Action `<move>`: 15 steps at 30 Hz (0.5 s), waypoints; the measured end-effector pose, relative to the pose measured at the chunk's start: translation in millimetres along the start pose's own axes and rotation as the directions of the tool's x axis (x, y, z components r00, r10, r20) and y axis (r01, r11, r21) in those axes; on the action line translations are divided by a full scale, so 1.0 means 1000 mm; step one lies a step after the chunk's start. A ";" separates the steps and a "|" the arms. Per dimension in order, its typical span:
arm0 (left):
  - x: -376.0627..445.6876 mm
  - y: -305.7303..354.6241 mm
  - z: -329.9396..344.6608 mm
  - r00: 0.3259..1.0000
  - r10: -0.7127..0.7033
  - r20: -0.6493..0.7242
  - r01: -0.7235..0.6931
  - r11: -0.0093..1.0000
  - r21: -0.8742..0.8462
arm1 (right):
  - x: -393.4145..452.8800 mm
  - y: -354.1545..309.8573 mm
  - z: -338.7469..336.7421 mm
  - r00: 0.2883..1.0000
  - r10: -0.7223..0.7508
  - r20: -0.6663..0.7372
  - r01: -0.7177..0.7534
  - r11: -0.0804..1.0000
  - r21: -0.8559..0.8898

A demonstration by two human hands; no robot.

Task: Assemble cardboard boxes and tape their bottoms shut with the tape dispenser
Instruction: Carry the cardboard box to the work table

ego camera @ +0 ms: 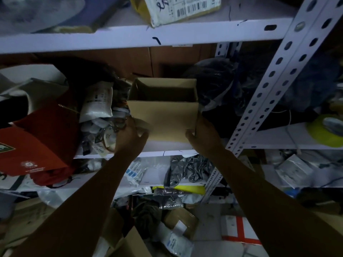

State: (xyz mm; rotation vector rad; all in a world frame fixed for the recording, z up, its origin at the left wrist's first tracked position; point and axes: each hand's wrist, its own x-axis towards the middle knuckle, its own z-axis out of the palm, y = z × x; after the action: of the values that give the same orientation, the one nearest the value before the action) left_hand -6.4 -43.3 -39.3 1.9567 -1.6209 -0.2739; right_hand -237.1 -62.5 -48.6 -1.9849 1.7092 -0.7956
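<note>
The left hand (130, 138) grips the lower left corner of the cardboard box (163, 119), thumb on the near face and fingers curled round the left side. The right hand (202, 136) holds the lower right corner the same way, thumb on the front and the rest wrapped behind the right edge. Between them the box stands upright with its top open, its inside in shadow, its bottom at the front edge of the middle shelf (167, 151) of a white metal rack; whether it rests on the board or is held just above it cannot be told.

Just left of the box lies a heap of white plastic packets (98, 101), and farther left a red bag (42, 138) hangs over the shelf's front edge. To the right of the box sits a dark bundle of plastic (217, 84), against the perforated white upright (269, 89). On the shelf above, near its front edge, lies a labelled parcel (181, 10) with a barcode.
</note>
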 end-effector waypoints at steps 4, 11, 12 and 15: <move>-0.011 0.006 -0.007 0.998 -0.067 0.015 0.068 0.992 -0.106 | -0.008 -0.001 -0.001 1.000 -0.001 0.013 0.000 0.999 0.051; -0.043 0.023 -0.048 0.996 -0.081 -0.028 0.069 0.951 -0.302 | -0.039 -0.029 -0.027 0.998 0.037 0.046 -0.049 0.960 0.276; -0.050 0.027 -0.056 0.997 -0.069 -0.036 0.052 0.934 -0.353 | -0.046 -0.035 -0.033 0.998 0.050 0.049 -0.063 0.947 0.316; -0.073 0.031 -0.076 0.998 -0.061 -0.024 0.043 0.880 -0.472 | -0.070 -0.051 -0.049 0.999 0.044 0.013 -0.046 0.912 0.408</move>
State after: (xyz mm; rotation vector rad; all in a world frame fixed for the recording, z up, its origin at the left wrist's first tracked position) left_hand -11.3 45.4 24.8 1.6160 -1.3215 -0.5909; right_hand -236.7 18.7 10.0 -1.6533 1.4350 -1.0359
